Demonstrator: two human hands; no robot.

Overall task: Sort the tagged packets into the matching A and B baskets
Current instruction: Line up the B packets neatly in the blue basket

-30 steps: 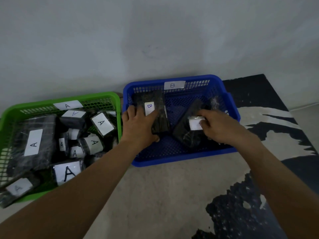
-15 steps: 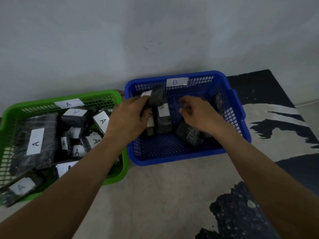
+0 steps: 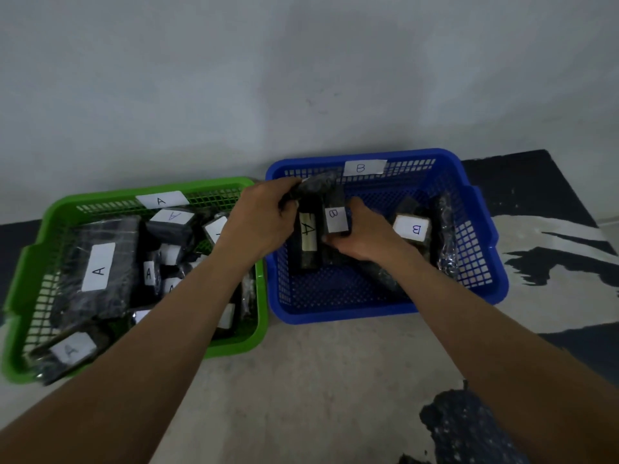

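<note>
Two baskets sit on the floor (image 3: 318,380) against a grey wall (image 3: 301,78): green basket (image 3: 30,262) on the left with an "A" label on its far rim, blue basket (image 3: 482,229) on the right with a "B" label on its far rim. The two are just beside each other.

Both hands are inside the blue basket, left half. Left hand (image 3: 264,222) has its fingers curled round a dark wrapped packet (image 3: 316,187) near the far-left corner. The A-tagged packet (image 3: 308,239) stands on end directly below that grip; can't tell whether it is the same piece or a separate one. Right hand (image 3: 363,237) is clamped on the B-tagged packet (image 3: 335,221), fingers wrapped under the tag, thumb on top. A-tagged and B-tagged packets are side by side, touching.

A second B packet (image 3: 413,229) leans in the right half of the blue basket, tag up, with a clear-wrapped dark packet (image 3: 445,236) along the right wall.

The green basket holds a pile of A packets (image 3: 98,269), the largest flat on the left.
</note>
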